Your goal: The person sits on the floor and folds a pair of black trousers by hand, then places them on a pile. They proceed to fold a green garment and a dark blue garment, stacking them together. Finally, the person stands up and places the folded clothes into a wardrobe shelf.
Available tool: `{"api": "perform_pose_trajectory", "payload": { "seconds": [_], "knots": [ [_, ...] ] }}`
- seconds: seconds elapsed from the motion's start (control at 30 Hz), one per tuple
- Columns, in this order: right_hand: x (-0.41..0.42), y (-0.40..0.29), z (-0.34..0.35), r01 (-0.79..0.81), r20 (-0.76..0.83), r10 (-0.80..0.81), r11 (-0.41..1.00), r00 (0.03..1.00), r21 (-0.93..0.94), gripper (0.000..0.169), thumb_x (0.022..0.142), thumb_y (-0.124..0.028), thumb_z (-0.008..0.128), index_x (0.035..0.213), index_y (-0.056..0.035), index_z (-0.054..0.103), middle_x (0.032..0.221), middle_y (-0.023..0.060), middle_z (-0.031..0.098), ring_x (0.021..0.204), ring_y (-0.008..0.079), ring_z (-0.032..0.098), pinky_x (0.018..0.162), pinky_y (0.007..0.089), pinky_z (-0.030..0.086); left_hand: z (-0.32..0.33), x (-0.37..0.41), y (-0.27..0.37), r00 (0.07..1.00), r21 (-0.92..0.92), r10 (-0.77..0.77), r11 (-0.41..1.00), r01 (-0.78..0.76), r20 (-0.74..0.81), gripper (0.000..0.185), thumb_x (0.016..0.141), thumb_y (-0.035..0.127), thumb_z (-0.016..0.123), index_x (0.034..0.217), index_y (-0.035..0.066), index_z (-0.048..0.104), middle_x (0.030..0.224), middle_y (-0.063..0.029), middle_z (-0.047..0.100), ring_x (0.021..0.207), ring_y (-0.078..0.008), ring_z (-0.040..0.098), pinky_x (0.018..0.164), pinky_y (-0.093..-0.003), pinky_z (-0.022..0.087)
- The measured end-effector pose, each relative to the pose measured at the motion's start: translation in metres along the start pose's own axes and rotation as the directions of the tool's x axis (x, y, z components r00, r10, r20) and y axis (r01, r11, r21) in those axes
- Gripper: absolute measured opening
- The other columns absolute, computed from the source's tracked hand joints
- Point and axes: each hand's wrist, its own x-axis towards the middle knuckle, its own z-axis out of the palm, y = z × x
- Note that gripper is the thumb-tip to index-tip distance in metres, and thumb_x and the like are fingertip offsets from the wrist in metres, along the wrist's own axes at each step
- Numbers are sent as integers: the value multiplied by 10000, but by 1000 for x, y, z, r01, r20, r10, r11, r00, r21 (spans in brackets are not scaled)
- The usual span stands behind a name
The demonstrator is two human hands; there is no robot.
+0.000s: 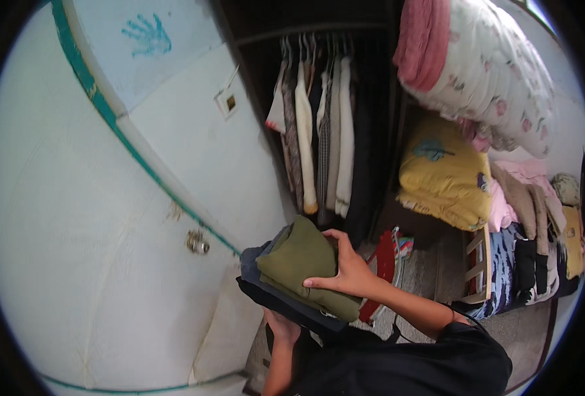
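A stack of folded clothes rests across my two hands in front of my body. On top lies an olive green folded garment [297, 262], with a grey-blue folded garment [258, 260] under it and a black folded garment [253, 292] lowest. My left hand [281, 325] supports the stack from below, its fingers mostly hidden under the cloth. My right hand [344, 270] grips the olive garment's right side, thumb on top and fingers over the far edge.
An open dark wardrobe [371, 148] holds several hanging clothes [317, 133]. At left stands a white door [75, 222] with a metal knob [197, 243]. Floral bedding [500, 74], a yellow quilt [441, 173] and loose clothes [525, 198] pile up at right. A red folding object [384, 262] stands beside my right forearm.
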Motion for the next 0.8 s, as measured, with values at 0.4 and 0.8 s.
{"api": "perform_pose_trajectory", "payload": {
  "seconds": [0.4,0.8],
  "knots": [
    [229,-243,-240,232,-389,-789,540,476,-809,698,685,-623,813,973,-4,670,937,186,622,944,373,617,875,427,494,375,250,175,657,-22,91,994,-111,748,711,969,526,589,1495,88,395,1510,-69,447,1362,-267,436,1151,-442,325],
    [449,-232,-332,-57,-309,-656,375,688,-925,1348,495,-898,695,1494,-37,418,1524,258,390,1375,422,432,1138,457,373,538,465,215,580,-57,77,997,-53,811,804,906,713,481,1453,125,464,1486,-92,472,1343,-343,451,1123,-540,340]
  ]
}}
